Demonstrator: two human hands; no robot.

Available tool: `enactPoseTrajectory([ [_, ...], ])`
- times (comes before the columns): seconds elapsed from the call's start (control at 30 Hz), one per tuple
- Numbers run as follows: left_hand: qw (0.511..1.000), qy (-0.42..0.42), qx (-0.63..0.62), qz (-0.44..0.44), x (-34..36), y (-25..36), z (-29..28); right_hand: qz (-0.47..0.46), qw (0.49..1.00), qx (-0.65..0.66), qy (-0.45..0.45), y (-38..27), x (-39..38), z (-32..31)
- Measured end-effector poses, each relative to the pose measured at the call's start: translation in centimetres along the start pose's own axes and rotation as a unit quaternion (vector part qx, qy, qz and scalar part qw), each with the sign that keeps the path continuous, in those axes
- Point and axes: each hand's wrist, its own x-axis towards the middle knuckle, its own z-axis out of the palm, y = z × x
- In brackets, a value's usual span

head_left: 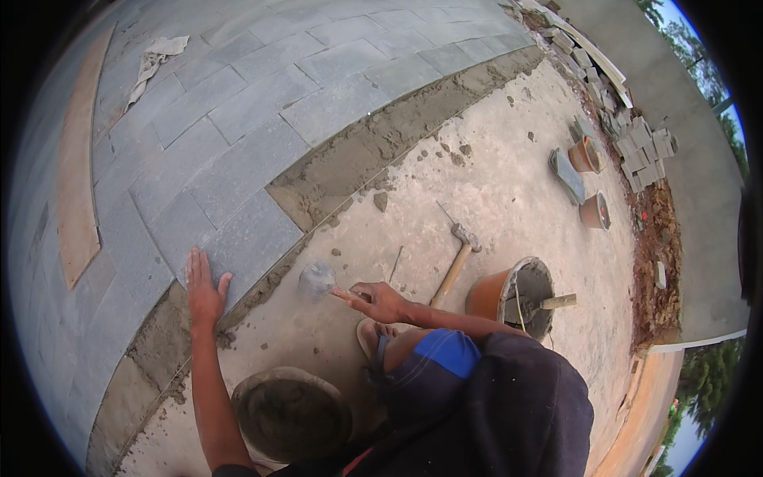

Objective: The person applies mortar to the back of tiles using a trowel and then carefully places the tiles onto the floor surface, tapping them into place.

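One large grey rectangular stone slab (250, 238), set between grey mortar strips (342, 163), could be chipped or tilted if struck off-centre by grey round-headed, wooden-handled tool (316, 282). Slab is covered by left hand (205, 298): palm down, fingers together, thumb splayed. Tool handle is gripped by right hand's (380, 304) curled fingers.

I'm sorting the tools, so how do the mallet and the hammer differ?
The mallet is held in the right hand; the hammer lies on the concrete. The mallet's head is pale and bulky; the hammer's is darker and smaller. Both have a head on a handle.
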Motion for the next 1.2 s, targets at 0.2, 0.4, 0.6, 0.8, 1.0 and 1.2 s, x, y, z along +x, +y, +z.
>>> enactPoseTrajectory([
  [0.2, 0.999, -0.024, -0.014, -0.034, -0.1, 1.3, -1.2, 0.124, 0.989, 0.062, -0.044, 0.3, -1.9, -0.1],
  [0.4, 0.999, -0.021, -0.010, -0.039, -0.3, 1.1, -1.0, 0.143, 0.988, 0.053, -0.032, 3.6, -1.4, 1.1],
  [0.6, 0.999, -0.021, -0.025, -0.016, 0.0, 1.4, -1.2, 0.183, 0.981, 0.064, -0.011, 5.1, -1.1, 2.3],
  [0.8, 1.000, -0.006, -0.023, -0.013, -0.5, 0.5, -0.7, 0.134, 0.990, -0.053, 0.006, 7.0, -0.8, 3.1],
  [1.0, 0.999, -0.018, -0.029, -0.019, -0.1, 0.8, -0.6, 0.123, 0.985, -0.123, -0.004, 7.7, -0.5, 2.5],
  [1.2, 0.999, -0.039, -0.012, -0.033, -0.1, 1.3, -1.6, 0.121, 0.982, -0.144, -0.010, 7.3, -0.3, 2.3],
])
